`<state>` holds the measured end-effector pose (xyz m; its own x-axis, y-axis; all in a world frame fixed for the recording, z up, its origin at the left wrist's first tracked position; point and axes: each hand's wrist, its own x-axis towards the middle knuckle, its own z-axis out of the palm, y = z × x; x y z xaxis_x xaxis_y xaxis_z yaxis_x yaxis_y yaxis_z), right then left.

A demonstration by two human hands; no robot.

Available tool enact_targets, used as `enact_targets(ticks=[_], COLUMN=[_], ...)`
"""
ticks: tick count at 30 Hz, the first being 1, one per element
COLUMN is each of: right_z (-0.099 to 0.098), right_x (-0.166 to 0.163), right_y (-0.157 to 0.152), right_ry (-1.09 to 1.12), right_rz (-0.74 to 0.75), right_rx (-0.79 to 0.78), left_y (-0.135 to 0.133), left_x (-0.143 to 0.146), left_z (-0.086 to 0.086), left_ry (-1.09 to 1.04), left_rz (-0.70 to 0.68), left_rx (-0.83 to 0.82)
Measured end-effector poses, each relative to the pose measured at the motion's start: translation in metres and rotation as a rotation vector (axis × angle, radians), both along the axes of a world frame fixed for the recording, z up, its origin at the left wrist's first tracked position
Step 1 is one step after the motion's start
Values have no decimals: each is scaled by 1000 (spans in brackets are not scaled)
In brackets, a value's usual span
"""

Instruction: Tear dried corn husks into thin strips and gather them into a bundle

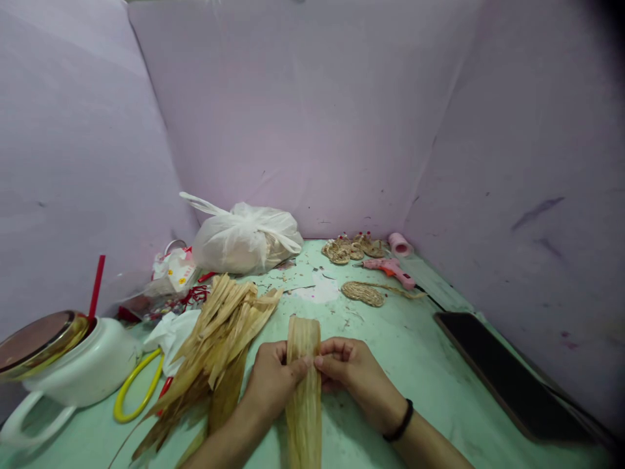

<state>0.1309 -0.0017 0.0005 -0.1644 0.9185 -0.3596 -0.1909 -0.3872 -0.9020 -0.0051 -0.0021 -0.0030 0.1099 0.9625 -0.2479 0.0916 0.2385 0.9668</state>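
A long, flat strip of dried corn husk (303,417) runs upright between my hands, its far end squared off and its near end leaving the bottom of the view. My left hand (273,378) pinches its left edge, thumb on top. On the opposite edge, my right hand (354,374) grips with thumb and fingers; a black band circles that wrist. Just left of my left hand lies a loose pile of dried husks (229,332), partly covered by my forearm. A coil of braided cord (364,294) rests beyond my right hand.
At left stand a white mug (92,371), its lid tilted, and yellow-handled scissors (120,407). A white plastic bag (239,241) sits behind. Small woven pieces (342,249), a pink glue gun (390,268) and a pink roll (400,245) lie back right. A dark phone (508,374) lies right.
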Motion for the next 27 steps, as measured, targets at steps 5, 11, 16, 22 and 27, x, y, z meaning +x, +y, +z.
enact_targets(ticks=[5,11,16,22,27], right_z=[2,-4,-3,0,0], right_x=[0,-1,1,-2,-4], right_y=[-1,-1,-1,-1,-2], right_ry=[28,-107,-133,-231,-218], right_rz=[87,103,131,86,57], right_rx=[4,35,48,16,57], left_y=[2,1,0,-1,-2], left_x=[0,1,2,2,2], left_z=[-2,3,3,3,5], left_ry=[70,166,186,136,102], left_rz=[60,35,4,30,-34], left_rx=[5,64,83,81,46])
